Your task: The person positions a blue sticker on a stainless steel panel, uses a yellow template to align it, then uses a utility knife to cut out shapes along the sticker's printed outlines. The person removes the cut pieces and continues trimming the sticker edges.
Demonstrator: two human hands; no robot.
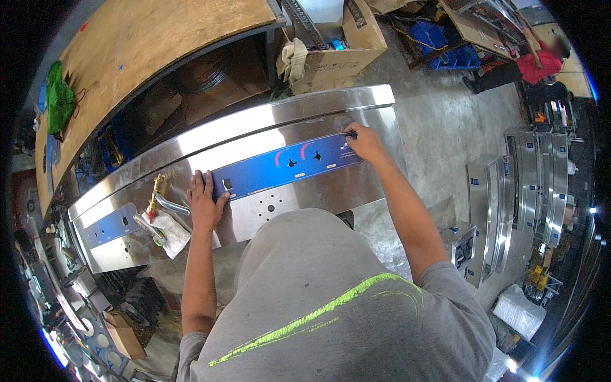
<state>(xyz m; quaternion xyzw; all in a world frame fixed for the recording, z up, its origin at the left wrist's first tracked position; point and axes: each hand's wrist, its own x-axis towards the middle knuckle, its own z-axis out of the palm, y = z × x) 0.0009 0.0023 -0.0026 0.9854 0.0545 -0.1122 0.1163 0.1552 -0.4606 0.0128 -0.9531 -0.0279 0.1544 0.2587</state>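
A long blue control panel strip [264,170] with cutouts and red curved marks lies along a stainless steel cabinet front [312,197]. My left hand [205,200] rests flat over the strip's left end, fingers spread. At the opposite end, my right hand [366,142] has its fingers curled over the corner, pinching it. Left of my left hand lie a brass fitting with a metal tube [156,190] and a crumpled white cloth [173,234]. A second, shorter blue panel [105,229] sits on the steel farther left.
A wooden workbench [159,32] stands beyond the cabinet, with a coil of wire beneath. An open cardboard box [337,63] is past the cabinet's far edge. Several steel units [487,213] stand on the right. A person in red [541,63] is at the far right.
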